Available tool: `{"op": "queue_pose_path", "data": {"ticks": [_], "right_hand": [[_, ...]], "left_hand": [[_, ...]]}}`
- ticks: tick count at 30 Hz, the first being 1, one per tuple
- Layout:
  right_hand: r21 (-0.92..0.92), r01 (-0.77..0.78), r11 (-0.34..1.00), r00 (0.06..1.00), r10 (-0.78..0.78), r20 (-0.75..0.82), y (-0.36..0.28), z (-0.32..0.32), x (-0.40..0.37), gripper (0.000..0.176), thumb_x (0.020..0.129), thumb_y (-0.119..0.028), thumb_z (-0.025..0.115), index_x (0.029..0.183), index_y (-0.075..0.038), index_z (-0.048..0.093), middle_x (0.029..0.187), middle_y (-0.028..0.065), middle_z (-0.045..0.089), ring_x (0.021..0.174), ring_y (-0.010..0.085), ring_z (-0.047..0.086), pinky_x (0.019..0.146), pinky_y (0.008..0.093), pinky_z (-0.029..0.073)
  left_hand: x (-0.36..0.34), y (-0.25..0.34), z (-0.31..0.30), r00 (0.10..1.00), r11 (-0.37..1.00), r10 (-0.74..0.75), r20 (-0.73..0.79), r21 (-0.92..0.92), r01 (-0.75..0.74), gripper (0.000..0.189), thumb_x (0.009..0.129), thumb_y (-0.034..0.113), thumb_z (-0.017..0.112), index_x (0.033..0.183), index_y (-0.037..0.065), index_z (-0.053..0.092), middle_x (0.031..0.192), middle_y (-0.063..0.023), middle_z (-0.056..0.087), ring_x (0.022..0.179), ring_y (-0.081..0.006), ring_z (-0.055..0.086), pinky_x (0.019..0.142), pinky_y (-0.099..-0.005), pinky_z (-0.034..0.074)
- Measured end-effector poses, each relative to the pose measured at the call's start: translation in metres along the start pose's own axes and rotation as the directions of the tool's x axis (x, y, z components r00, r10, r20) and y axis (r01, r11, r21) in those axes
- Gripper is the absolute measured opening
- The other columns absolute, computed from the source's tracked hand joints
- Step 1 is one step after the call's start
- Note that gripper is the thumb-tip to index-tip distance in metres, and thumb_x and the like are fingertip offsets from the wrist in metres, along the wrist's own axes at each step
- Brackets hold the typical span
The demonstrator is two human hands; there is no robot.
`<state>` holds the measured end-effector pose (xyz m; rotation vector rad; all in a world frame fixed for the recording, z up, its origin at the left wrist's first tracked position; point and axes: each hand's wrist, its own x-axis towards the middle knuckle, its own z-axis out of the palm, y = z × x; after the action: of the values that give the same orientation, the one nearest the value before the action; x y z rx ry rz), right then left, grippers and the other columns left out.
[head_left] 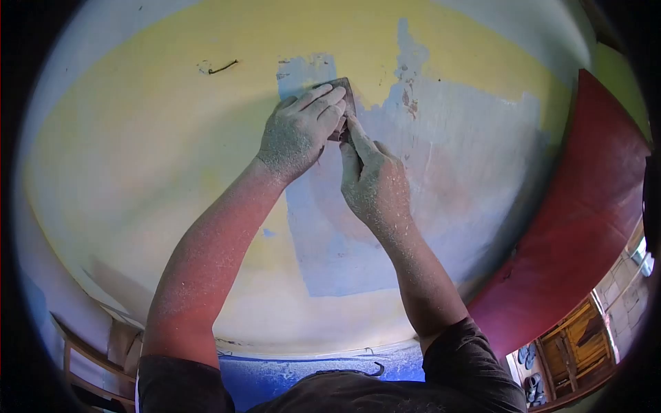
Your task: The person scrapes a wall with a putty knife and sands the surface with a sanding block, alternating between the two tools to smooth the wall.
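A dark, flat sanding block (350, 98) lies against the painted wall (344, 227), near the top of a grey-blue patch. My left hand (301, 131) is laid over it, fingers together across its face and pressing it to the wall. From below and to the right, my right hand (377, 175) grips the block's lower edge, its index finger stretched along the side. Pale dust coats both hands and forearms. The underside of the block is hidden against the wall.
A hooked piece of wire or nail (223, 67) sticks out of the wall at upper left. On the right stands a large dark red panel (558, 234). Beyond it are a wooden door or cabinet (577, 347) and footwear (534, 387). Blue dusty sheeting (296, 372) runs below.
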<state>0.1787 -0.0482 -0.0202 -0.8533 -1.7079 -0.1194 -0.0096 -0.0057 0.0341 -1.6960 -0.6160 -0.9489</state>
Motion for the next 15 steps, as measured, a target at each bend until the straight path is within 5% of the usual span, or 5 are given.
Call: {"op": "queue_pose_path", "data": {"ticks": [6, 15], "right_hand": [[-0.088, 0.023, 0.996, 0.999, -0.021, 0.026, 0.009, 0.005, -0.012, 0.055, 0.110, -0.020, 0.064, 0.164, -0.013, 0.060, 0.092, 0.0230, 0.073, 0.082, 0.0452, 0.076, 0.072, 0.0572, 0.060], [-0.035, 0.013, 0.999, 1.000, -0.013, 0.012, 0.006, 0.004, -0.016, 0.051, 0.109, -0.016, 0.066, 0.159, -0.011, 0.065, 0.101, 0.0289, 0.076, 0.091, 0.0498, 0.076, 0.081, 0.0560, 0.059]], "left_hand": [[-0.008, 0.007, 0.001, 1.000, 1.000, 0.002, -0.023, -0.010, -0.002, 0.035, 0.093, 0.011, 0.081, 0.127, 0.010, 0.074, 0.141, -0.0082, 0.078, 0.132, -0.0283, 0.075, 0.102, -0.0448, 0.063], [-0.015, 0.009, 0.001, 1.000, 1.000, 0.007, -0.015, -0.004, -0.007, 0.037, 0.090, 0.007, 0.081, 0.126, 0.011, 0.073, 0.139, -0.0073, 0.078, 0.130, -0.0301, 0.075, 0.102, -0.0448, 0.064]]}}
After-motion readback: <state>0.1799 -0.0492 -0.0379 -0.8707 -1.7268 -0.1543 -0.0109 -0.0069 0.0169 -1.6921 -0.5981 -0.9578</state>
